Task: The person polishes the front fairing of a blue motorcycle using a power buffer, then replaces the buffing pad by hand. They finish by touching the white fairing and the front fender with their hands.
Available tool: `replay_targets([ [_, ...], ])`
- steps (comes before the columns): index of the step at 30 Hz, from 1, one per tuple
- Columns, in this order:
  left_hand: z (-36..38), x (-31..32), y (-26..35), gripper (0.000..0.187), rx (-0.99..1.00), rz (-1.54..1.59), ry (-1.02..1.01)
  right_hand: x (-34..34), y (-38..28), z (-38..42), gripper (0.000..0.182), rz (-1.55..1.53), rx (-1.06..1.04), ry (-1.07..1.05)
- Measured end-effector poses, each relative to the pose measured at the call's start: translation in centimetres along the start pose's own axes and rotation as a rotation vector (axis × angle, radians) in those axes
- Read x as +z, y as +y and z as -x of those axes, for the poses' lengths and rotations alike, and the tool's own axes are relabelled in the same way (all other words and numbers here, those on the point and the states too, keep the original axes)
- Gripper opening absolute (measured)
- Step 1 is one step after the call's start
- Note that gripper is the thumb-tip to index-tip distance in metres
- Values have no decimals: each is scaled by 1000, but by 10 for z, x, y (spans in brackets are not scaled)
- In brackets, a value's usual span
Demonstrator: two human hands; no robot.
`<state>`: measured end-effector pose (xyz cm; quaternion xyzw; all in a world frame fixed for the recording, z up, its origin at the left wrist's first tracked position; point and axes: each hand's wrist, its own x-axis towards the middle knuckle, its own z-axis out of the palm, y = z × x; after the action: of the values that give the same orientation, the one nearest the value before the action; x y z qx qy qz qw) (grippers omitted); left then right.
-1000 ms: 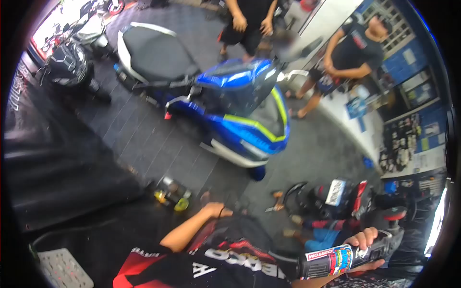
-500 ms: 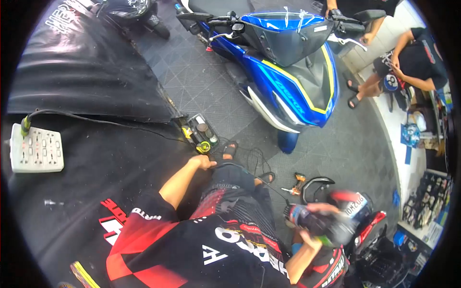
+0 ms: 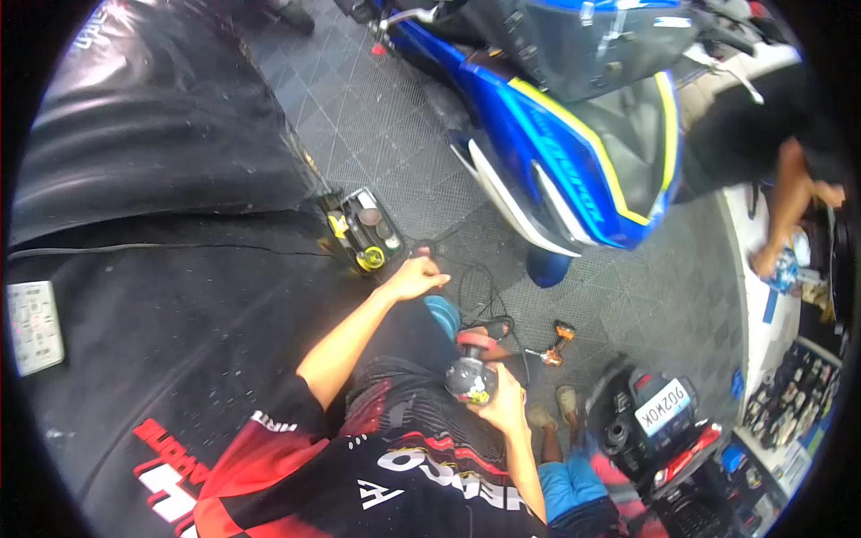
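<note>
Black polisher (image 3: 467, 380) near you — prob. heavy, stiff — clamped in your R hand (image 3: 504, 401); best held by body, clear of red pad (image 3: 475, 341). L hand (image 3: 418, 275), farther left, looks empty, fingers loosely apart.

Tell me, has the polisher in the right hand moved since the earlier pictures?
Yes, leftward: the polisher was right of the orange drill; now it is left of it.
</note>
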<state>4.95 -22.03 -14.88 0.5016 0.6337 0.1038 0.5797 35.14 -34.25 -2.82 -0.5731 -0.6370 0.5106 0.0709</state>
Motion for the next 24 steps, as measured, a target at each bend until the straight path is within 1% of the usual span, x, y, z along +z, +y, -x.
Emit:
replay_targets([
  [1,-40,10,-34,39,127,-227,-20,17,18,-24,71,12,14,2],
  [2,-73,17,-52,38,134,-299,-128,35,39,-49,69,81,28,6],
  [3,-86,12,-40,35,104,-363,-227,54,66,-78,70,142,96,-60],
  [5,-140,29,-79,31,226,-548,-323,84,118,-131,69,275,78,-106],
  [6,-166,38,-100,31,294,-633,-365,103,148,-163,71,340,114,-145],
  [7,-227,72,-176,35,485,-553,-319,123,179,-190,72,408,143,-194],
  [8,-194,39,-132,37,421,-586,-291,141,212,-219,71,424,118,-205],
  [9,-251,82,-197,40,380,-712,-306,162,249,-245,71,456,116,-170],
  [10,-268,95,-216,42,314,-809,-293,176,274,-273,72,502,131,-187],
  [11,-283,111,-236,42,345,-917,-181,192,298,-298,73,546,153,-205],
  [12,-287,139,-241,46,294,-1180,-28,202,323,-308,74,552,177,-211],
  [13,-350,202,-261,56,-108,-1392,-188,217,353,-326,75,565,202,-212],
  [15,-324,175,-149,42,109,-1234,-303,236,397,-345,79,563,205,-220],
  [16,-319,175,-128,38,369,-1153,-103,248,419,-357,76,509,152,-201],
  [17,-294,150,-116,26,553,-858,-19,255,434,-373,68,426,189,-271],
  [18,-298,168,-118,24,707,-862,207,260,470,-381,58,338,223,-270],
  [19,-289,171,-111,32,642,-828,237,261,487,-390,60,292,241,-263],
  [20,-275,178,-99,39,541,-945,247,260,493,-393,62,282,259,-231],
  [21,-260,190,-91,42,536,-1021,290,255,494,-390,65,282,271,-189],
  [22,-247,184,-79,42,637,-931,96,254,492,-388,67,298,272,-149],
  [24,-230,184,-74,37,849,-701,18,250,466,-374,72,306,275,-59],
])
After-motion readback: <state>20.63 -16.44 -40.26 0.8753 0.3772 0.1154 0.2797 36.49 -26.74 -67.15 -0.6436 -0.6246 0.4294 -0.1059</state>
